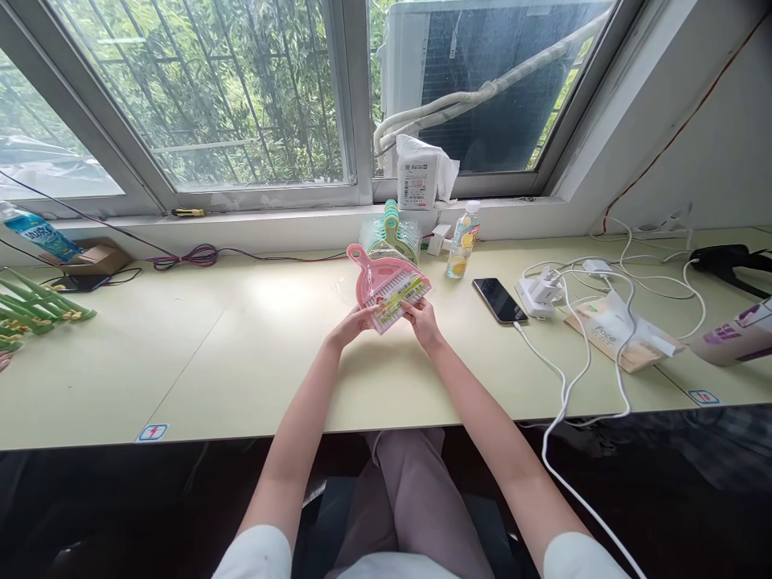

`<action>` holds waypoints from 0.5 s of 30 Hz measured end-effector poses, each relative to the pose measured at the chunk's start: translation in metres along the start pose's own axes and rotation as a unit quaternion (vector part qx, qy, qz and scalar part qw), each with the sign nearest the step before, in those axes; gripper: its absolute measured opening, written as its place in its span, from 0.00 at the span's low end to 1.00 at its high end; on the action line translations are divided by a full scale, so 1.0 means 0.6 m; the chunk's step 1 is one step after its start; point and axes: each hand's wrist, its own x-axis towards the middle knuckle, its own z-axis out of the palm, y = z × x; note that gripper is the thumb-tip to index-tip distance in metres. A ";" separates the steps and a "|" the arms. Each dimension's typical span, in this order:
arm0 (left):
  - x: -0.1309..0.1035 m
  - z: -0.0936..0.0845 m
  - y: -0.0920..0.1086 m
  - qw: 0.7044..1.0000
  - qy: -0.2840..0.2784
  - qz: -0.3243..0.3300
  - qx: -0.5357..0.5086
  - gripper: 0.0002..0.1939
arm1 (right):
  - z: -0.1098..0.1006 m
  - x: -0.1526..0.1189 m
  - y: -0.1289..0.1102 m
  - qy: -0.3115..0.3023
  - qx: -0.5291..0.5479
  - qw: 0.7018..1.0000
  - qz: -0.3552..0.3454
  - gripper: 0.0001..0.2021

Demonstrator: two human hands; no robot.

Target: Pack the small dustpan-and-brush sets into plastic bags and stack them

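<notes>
Both my hands hold a small pink dustpan [379, 276] packed with a white-bristled brush and a yellow-green label. My left hand [351, 326] grips its lower left corner, fingers closed on it. At the lower right edge, my right hand [423, 320] pinches the packet between thumb and fingers. The pan's handle points up and to the left, away from me. Just behind it stands a row of green dustpans [392, 229], some in clear plastic, partly hidden by the pink one.
A drink bottle [463, 241], a phone [500, 300], a charger [539, 293] with looping white cables and a paper packet [624, 330] lie right. Green stalks [42, 305] and a cardboard box [100, 259] are left. A tissue pack [419, 177] stands by the window.
</notes>
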 end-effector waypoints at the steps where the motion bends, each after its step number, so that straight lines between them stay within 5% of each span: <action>1: 0.000 0.003 0.001 1.000 0.009 0.013 -0.003 0.32 | -0.001 0.001 0.000 0.000 0.001 1.000 -0.002 0.19; 8: -0.006 0.030 0.017 0.993 0.030 0.107 -0.030 0.42 | 0.002 -0.001 0.002 0.013 0.001 1.000 -0.008 0.20; 15: -0.007 0.040 0.018 0.994 0.006 0.109 -0.001 0.40 | 0.002 0.002 0.005 0.045 0.012 0.999 -0.018 0.19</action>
